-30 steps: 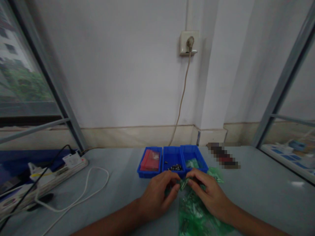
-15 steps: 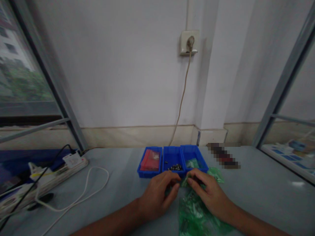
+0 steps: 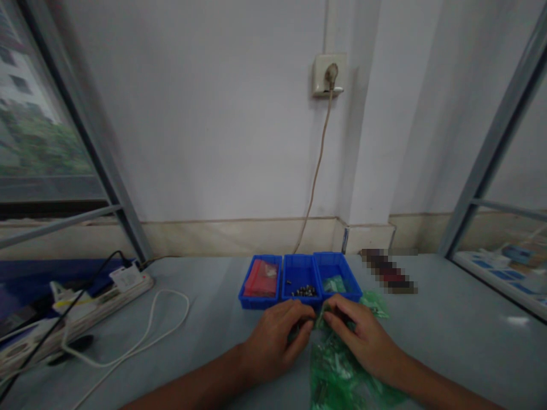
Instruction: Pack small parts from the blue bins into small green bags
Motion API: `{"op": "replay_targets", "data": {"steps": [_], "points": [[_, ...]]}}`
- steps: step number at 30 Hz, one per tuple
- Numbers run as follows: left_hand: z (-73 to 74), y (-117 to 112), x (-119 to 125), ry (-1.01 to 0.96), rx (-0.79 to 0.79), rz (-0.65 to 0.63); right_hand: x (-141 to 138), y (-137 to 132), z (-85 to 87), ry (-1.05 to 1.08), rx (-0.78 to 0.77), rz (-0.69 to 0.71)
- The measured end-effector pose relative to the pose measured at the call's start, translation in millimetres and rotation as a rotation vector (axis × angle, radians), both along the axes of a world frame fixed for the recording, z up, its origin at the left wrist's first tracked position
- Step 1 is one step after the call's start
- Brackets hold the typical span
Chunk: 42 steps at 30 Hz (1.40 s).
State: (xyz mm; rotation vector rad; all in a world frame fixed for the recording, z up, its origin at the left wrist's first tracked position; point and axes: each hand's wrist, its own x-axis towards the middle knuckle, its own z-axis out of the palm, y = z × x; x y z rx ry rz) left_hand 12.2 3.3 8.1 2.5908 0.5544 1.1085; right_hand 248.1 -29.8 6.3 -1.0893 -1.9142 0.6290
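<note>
Between my hands is a small green plastic bag (image 3: 320,316), pinched by its edges just in front of the blue bins. My right hand (image 3: 365,339) grips its right side between thumb and fingertips. On the left edge, the thumb and fingers of my left hand (image 3: 280,337) are closed; fingers partly hide the contact. Larger green plastic bags (image 3: 335,373) with small parts inside lie under and beside my right hand. The middle blue bin (image 3: 301,267) holds several small dark metal pieces (image 3: 304,291). Green packets (image 3: 334,283) lie in the right blue bin (image 3: 331,262).
Red packets (image 3: 260,279) fill the left blue bin (image 3: 245,299). Another green packet (image 3: 375,303) lies right of the bins. A power strip (image 3: 85,313) and a looping white cable (image 3: 149,324) occupy the table's left side. A blurred-out item (image 3: 388,272) lies back right.
My left fingertips have moved slightly right, onto the small bag's edge. The bag is now held more upright between both hands. The bins and other things stay put.
</note>
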Motion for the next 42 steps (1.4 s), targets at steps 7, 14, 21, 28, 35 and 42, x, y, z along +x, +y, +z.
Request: {"op": "replay_targets", "data": {"steps": [7, 14, 21, 28, 35, 42], "points": [[-1.4, 0.7, 0.4, -0.004, 0.032, 0.008, 0.7, 0.3, -2.0, -0.009, -0.026, 0.001], [-1.6, 0.2, 0.2, 0.010, 0.007, 0.017, 0.7, -0.5, -1.2, 0.002, -0.033, 0.007], [-1.7, 0.6, 0.2, -0.005, 0.015, 0.004, 0.4, -0.7, 0.2, 0.013, -0.028, 0.010], [-4.0, 1.1, 0.0, 0.012, 0.004, 0.010, 0.6, 0.4, -0.9, 0.001, -0.018, 0.011], [-3.7, 1.9, 0.6, 0.041, -0.035, -0.005, 1.5, 0.4, -3.6, -0.037, -0.040, 0.022], [-3.8, 2.5, 0.0, 0.088, -0.029, -0.010, 1.4, 1.3, -4.3, -0.054, -0.050, 0.051]]}}
